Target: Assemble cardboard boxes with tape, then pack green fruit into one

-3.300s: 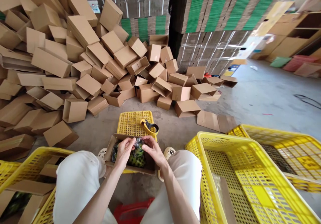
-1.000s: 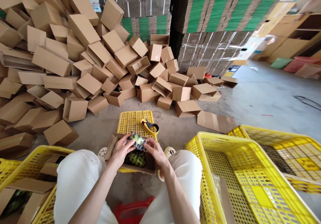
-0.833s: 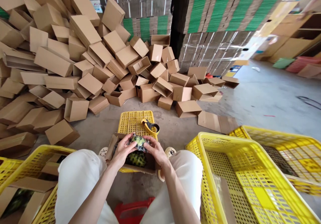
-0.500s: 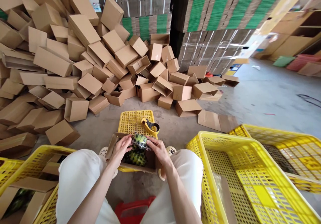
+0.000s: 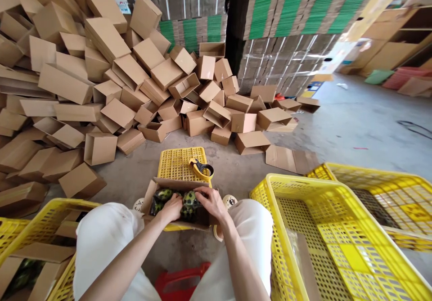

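An open cardboard box rests on a yellow plastic crate between my knees. Inside it lie several green fruits in clear wrap with black spots, one wrapped fruit at the left end. My left hand reaches into the box, its fingers curled at the left side of another wrapped fruit. From the right, the bent fingers and thumb of my right hand grip that same fruit. Part of the contents is hidden beneath my hands. A yellow and black tape dispenser lies on the crate just beyond the box.
A large yellow basket stands by my right knee, with another basket behind it. At my left, a yellow basket holds cardboard boxes. Heaped empty boxes fill the floor ahead. Below me is a red stool.
Both hands have lowered the wrapped fruit from above the box down into it. My left hand has come inside the box, and the fruit at the left end now shows.
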Demonstrator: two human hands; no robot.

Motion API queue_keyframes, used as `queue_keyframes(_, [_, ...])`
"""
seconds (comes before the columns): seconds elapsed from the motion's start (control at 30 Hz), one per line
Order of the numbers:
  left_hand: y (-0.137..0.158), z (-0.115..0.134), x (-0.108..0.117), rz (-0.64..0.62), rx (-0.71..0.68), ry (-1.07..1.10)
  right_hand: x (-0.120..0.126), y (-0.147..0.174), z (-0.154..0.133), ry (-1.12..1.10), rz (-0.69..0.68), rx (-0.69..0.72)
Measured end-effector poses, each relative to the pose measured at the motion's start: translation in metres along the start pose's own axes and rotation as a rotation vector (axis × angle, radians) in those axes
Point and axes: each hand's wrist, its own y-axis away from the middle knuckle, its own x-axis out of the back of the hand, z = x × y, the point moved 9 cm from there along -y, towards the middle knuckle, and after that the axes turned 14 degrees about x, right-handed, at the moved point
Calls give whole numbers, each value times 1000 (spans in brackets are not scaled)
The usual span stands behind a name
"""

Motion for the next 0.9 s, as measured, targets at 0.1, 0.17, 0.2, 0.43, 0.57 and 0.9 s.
queue_keyframes(0.1, [-6,-6,-2,-13,31,-168,-3,0,4,188,-3,66])
queue_keyframes(0.17, [-6,-8,-2,-15,39,-250,-4,0,9,270,9,76])
queue_keyframes(0.2, [-4,-8,-2,-15,40,-279,-6,0,12,278,7,73])
queue_keyframes(0.43, [8,-4,-4,-19,7,-275,-17,3,25,224,-82,3])
queue_keyframes(0.57, [6,-1,5,-15,3,-156,-16,4,26,253,-93,-14])
queue_keyframes(0.9, [27,27,43,35,-58,354,-35,12,15,9,-287,-24])
